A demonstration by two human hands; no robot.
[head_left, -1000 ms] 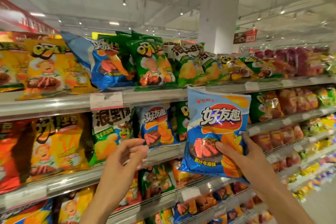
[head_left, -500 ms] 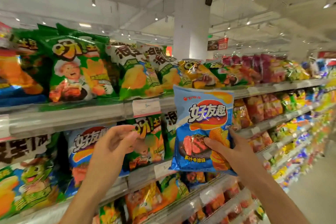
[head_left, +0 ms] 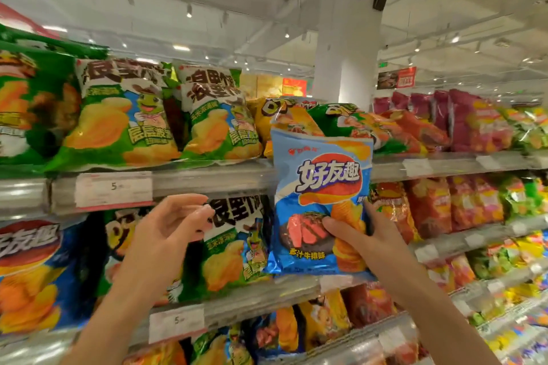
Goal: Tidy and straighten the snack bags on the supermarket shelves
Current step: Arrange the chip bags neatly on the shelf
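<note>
Holding a blue snack bag (head_left: pixel 321 195) upright in front of the shelves, the right hand (head_left: pixel 366 238) grips it from the bag's lower right: the thumb lies across the printed front near the steak picture and the fingers curl round behind the right edge. The bag stands off the shelf, its long axis vertical, top seam up, printed face toward the camera, its bottom edge level with the lip of the middle shelf (head_left: pixel 252 302) and its top overlapping the upper shelf rail (head_left: pixel 207 178).

To the left of the bag and apart from it, the left hand (head_left: pixel 167 231) is raised with fingers loosely curled and holding nothing, fingertips close to a green-and-white bag (head_left: pixel 234 243) standing on the middle shelf. One more blue bag (head_left: pixel 32 272) of the same brand sits at the far left of that shelf.

Beyond, on the upper shelf, two green-and-white corn snack bags (head_left: pixel 124 115) lean back side by side, with a darker green bag (head_left: pixel 26 104) to their left and a yellow bag (head_left: pixel 284 118) and red bags (head_left: pixel 415 130) lying tilted to the right. Two price tags (head_left: pixel 114 188) reading 5 show on the rails. The purple bags (head_left: pixel 462 115) farther down the aisle are too blurred to count. A white pillar (head_left: pixel 347 47) rises behind the shelving.
</note>
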